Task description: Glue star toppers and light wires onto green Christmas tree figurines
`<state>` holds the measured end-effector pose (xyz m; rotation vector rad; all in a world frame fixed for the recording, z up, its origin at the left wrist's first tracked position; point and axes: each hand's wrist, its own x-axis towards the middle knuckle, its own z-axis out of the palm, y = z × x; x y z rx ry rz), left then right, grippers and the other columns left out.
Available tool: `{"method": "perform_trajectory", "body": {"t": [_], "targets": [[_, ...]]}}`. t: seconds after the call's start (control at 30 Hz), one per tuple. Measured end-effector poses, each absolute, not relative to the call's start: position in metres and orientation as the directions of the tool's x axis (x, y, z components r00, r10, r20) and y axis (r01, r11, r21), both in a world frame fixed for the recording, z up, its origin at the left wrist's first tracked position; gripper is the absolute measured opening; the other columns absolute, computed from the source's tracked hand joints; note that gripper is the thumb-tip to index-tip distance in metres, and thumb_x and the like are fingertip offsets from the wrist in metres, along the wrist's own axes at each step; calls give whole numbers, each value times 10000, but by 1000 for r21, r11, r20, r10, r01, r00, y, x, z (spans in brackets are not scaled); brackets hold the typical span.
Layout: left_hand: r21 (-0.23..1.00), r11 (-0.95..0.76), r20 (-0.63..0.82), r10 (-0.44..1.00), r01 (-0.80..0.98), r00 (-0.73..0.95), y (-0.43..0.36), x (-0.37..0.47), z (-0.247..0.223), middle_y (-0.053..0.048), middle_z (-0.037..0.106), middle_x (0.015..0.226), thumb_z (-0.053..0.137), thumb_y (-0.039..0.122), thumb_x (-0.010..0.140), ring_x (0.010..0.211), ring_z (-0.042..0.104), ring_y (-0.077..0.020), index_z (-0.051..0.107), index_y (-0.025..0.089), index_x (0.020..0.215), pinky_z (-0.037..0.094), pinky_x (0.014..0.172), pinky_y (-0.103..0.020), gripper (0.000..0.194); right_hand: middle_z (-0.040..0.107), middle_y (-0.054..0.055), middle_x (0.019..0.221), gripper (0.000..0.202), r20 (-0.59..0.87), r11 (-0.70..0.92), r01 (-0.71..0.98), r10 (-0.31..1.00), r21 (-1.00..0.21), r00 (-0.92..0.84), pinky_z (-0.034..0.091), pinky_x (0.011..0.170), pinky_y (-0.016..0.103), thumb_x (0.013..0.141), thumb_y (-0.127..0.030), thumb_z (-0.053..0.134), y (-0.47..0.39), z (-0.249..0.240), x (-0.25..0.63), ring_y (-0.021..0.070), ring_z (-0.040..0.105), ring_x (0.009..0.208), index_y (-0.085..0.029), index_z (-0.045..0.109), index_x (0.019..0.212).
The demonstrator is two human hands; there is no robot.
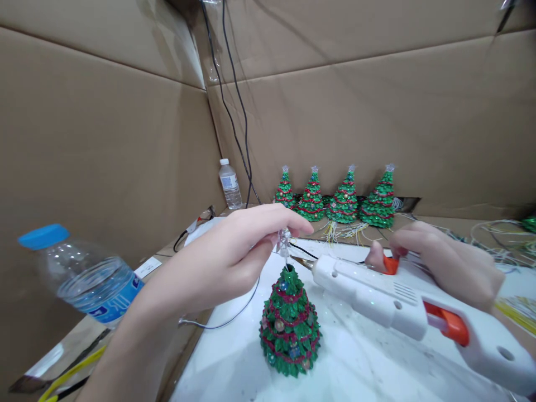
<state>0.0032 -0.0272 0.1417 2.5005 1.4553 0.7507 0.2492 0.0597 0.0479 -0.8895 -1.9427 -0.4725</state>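
A green Christmas tree figurine (290,326) with red garlands and small ornaments stands upright on the white work surface, a hole in its tip. Just over that hole, my left hand (247,245) pinches a clear star topper (284,244) between thumb and fingers. A thin wire runs below the topper to the tree's tip. My right hand (444,259) is closed on a white hot glue gun (377,290), its thumb and a finger at the orange trigger (391,265). The gun's nozzle (304,261) points left, close to the topper and the tree's tip.
Several finished-looking trees, such as this one (379,198), stand along the back cardboard wall (377,111), with loose wires (341,230) before them. A large water bottle (92,279) is at left; a smaller bottle (230,184) stands in the corner. Black cables (237,89) hang there.
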Motion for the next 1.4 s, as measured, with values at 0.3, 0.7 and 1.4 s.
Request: {"method": "perform_trajectory", "body": {"t": [0.3, 0.7, 1.4], "targets": [[366, -531, 360, 838, 765, 410, -27, 2, 142, -14, 683, 1147, 380, 69, 930, 1043, 624, -137, 625, 204, 1114, 493, 878, -205, 335, 509, -8, 579, 225, 871, 682, 730, 338, 34, -356, 322, 455, 224, 860, -292, 404, 58, 55, 250, 107, 423, 430, -221, 369, 650], [375, -501, 337, 858, 780, 389, -31, 5, 145, 5, 676, 1154, 420, 102, 941, 1044, 611, -137, 624, 224, 1123, 483, 875, -202, 301, 581, 2, 669, 297, 909, 729, 680, 228, 78, -349, 336, 485, 248, 984, -399, 383, 56, 52, 247, 111, 491, 493, -219, 531, 800], [350, -549, 369, 826, 759, 427, -30, 0, 143, 29, 684, 1127, 399, 66, 935, 1030, 621, -100, 621, 225, 1098, 483, 861, -169, 318, 541, -6, 709, 195, 911, 719, 695, 293, -9, -292, 264, 572, 272, 926, -232, 333, 59, 42, 245, 128, 389, 539, -220, 436, 760]]}}
